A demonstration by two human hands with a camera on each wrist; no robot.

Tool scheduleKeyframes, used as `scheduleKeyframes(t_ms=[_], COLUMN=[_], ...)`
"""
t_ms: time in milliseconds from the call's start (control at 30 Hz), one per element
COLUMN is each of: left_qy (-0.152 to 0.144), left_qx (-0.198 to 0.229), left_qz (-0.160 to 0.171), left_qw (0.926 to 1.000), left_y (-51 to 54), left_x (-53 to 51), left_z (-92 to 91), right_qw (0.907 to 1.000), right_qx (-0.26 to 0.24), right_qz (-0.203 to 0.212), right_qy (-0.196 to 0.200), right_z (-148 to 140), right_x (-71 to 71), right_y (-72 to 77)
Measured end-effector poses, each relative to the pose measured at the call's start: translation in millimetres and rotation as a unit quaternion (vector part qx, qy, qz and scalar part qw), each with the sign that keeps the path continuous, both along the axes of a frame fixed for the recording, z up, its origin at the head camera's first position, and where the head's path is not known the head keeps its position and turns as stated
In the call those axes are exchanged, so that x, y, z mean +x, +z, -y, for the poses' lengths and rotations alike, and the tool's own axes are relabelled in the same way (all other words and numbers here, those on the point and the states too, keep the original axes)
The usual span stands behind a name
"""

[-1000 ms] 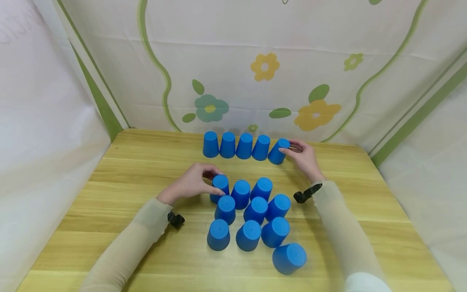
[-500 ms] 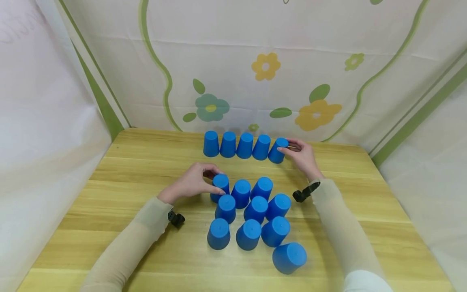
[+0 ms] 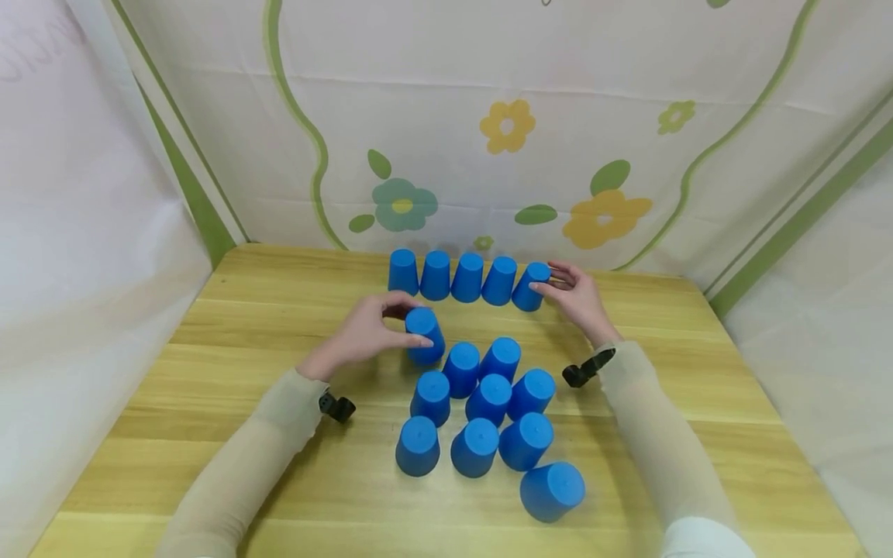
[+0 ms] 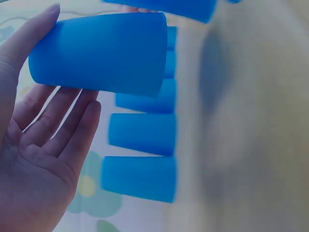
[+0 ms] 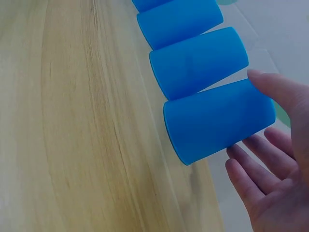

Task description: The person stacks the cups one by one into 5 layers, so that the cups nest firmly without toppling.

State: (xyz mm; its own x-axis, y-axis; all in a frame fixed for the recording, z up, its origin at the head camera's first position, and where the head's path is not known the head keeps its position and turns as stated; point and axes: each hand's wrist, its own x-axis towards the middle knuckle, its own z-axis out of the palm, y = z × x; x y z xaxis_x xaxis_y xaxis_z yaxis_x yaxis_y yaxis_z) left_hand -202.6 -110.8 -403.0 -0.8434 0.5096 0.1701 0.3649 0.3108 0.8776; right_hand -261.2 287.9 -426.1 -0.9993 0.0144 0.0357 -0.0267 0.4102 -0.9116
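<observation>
My left hand (image 3: 363, 331) grips an upside-down blue plastic cup (image 3: 425, 341) between thumb and fingers, slightly tilted and raised off the table. In the left wrist view, the thumb lies on one side of this cup (image 4: 96, 53) and the fingers on the other. At the back, my right hand (image 3: 580, 301) holds the rightmost cup (image 3: 528, 292) of a row of blue cups (image 3: 469, 277). The right wrist view has its thumb on the base end of that cup (image 5: 219, 121), with fingertips along the lower side; its rim appears to stand on the table.
In front of the row, several more upside-down blue cups (image 3: 490, 401) stand in a loose cluster. One cup (image 3: 553, 492) stands nearest the front right. The wooden table (image 3: 279, 480) meets a flower-printed cloth (image 3: 446, 93) behind, with white cloth at both sides.
My left hand has lifted its cup out of the cluster's far left corner, moving up and toward the back row. The right hand stays at the row's right end, almost still.
</observation>
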Motion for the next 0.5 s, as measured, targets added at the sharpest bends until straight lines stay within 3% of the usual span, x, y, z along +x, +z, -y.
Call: scheduleKeyframes(t_ms=[300,500], left_qy=[0.024,0.062], left_qx=[0.041,0.039], left_qz=[-0.1,-0.151], left_qw=[0.9939,0.9859], left_y=[32.1,39.4], left_x=[-21.1,-37.7], left_z=[3.6,5.8], right_qw=[0.9994,0.998], right_qx=[-0.006,0.017], right_qz=[-0.005,-0.015], right_qy=[0.035,0.059], right_z=[-7,-14], right_x=[16.1,33.6], right_y=[6.2,10.0])
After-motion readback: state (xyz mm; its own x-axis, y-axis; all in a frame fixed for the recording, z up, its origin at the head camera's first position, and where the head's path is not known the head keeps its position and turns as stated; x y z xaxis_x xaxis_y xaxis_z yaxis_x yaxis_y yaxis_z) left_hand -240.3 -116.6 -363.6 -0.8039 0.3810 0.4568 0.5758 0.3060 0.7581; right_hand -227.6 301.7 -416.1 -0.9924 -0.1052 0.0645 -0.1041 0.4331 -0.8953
